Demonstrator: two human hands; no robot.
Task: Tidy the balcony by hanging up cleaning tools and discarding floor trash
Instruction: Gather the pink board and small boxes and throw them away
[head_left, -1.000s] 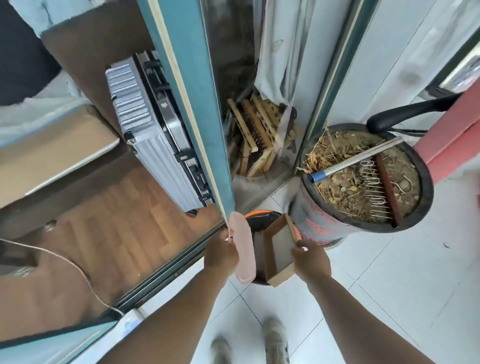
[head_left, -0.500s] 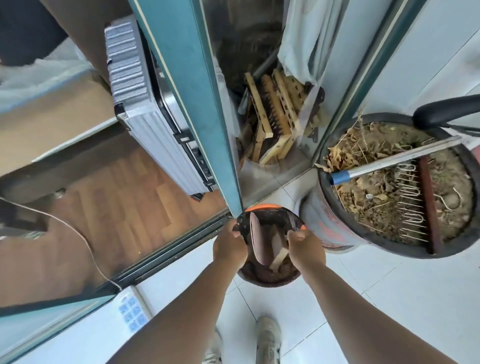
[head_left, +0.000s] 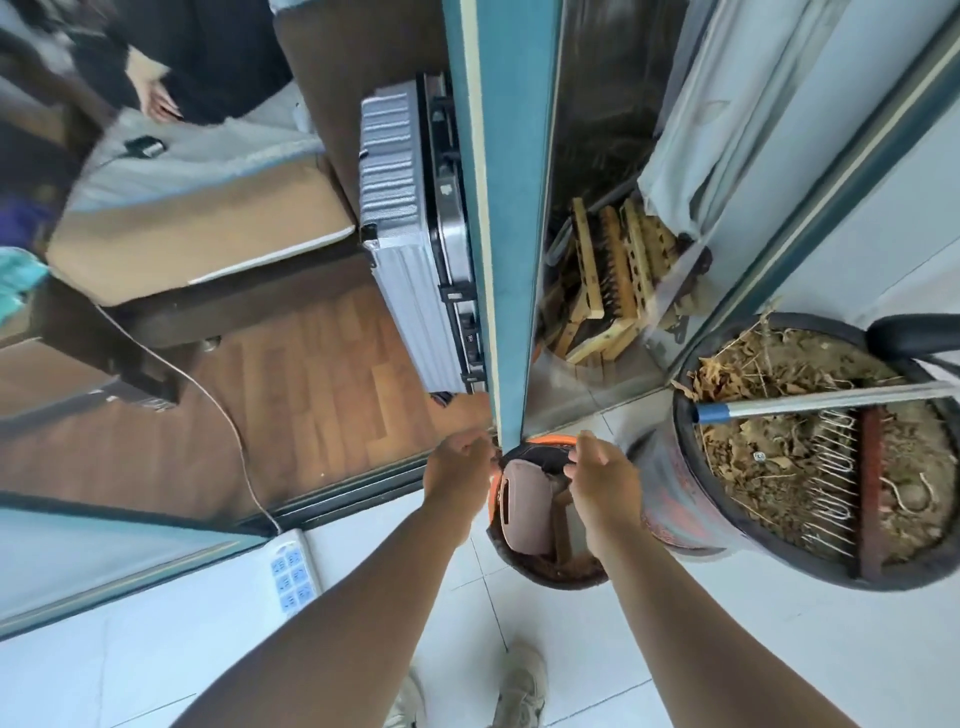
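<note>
Down by the door frame, both hands hover above the bin (head_left: 540, 566): left hand (head_left: 457, 475) loosely curled, right hand (head_left: 602, 483) spread, neither grasping anything. Directly beneath them, the pink tray (head_left: 527, 506) and cardboard box (head_left: 562, 525) stand on end inside.

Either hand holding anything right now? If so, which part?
Nothing is held. The left hand and right hand hang above the bin, fingers loose; the pink tray and cardboard box sit inside it.

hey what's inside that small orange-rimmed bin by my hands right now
Inside the bin: a pink flat piece standing on edge and a brown cardboard box. The right hand covers part of it; the bottom is hidden.
</note>
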